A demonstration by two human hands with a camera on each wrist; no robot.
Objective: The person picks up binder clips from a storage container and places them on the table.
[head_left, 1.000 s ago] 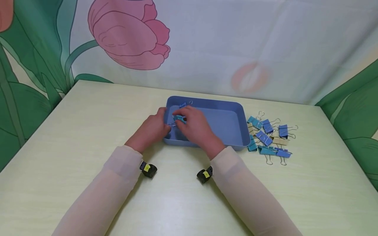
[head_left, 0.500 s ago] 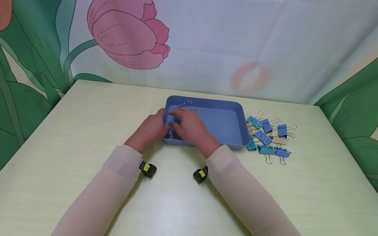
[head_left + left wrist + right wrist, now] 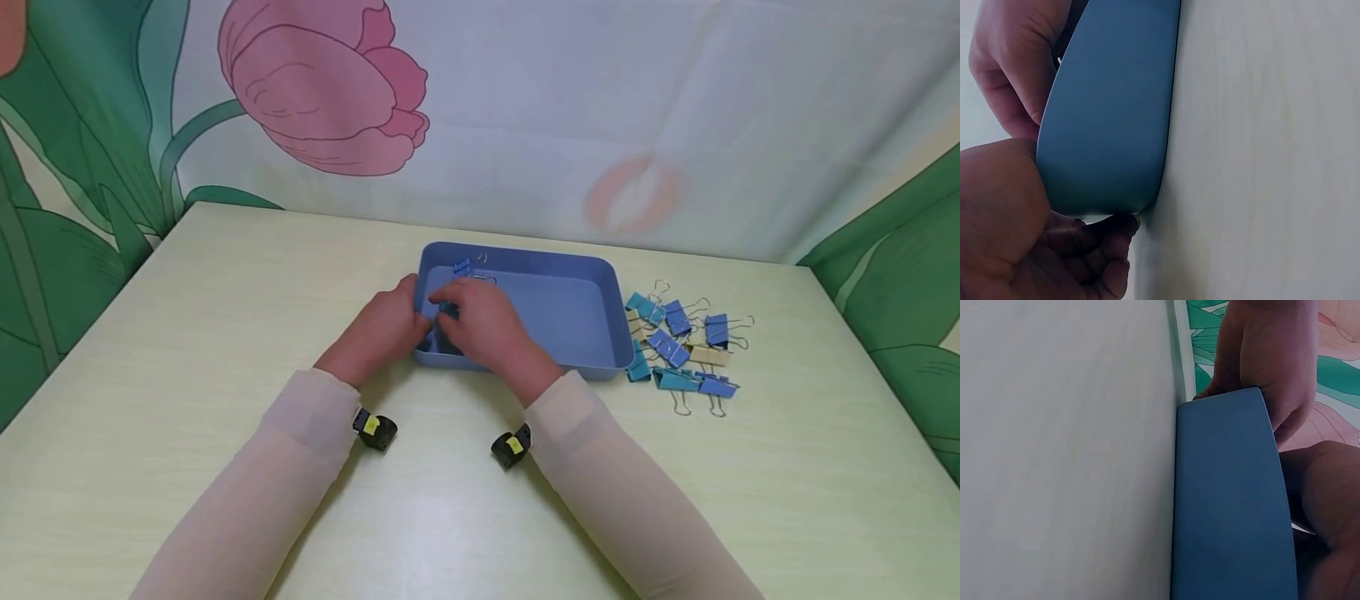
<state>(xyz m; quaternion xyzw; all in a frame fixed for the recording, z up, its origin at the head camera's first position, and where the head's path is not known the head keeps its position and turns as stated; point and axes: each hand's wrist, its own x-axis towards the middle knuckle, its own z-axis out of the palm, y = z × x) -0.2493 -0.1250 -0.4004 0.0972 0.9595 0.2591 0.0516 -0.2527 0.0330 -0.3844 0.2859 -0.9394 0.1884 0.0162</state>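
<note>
A blue tray [image 3: 570,312] sits on the table. My left hand [image 3: 382,325] grips its left wall, with the thumb over the rim and the fingers along the outside, as the left wrist view also shows. Inside the tray's left part, my right hand [image 3: 487,321] pinches a teal binder clip [image 3: 449,309] between thumb and fingers; most of that clip is hidden by the hand. Behind the fingers, a blue binder clip [image 3: 462,267] lies near the tray's far left corner. A wire handle [image 3: 486,278] pokes out just beyond the right knuckles.
Right of the tray lies a loose pile of several binder clips [image 3: 669,348] in blue, teal and cream, some close against the tray's right wall. A fabric backdrop with a printed flower [image 3: 322,92] hangs behind the table's far edge.
My right hand has moved slightly left and lower into the tray with the teal clip, which now shows less between the fingers. The left hand has stayed on the tray wall.
</note>
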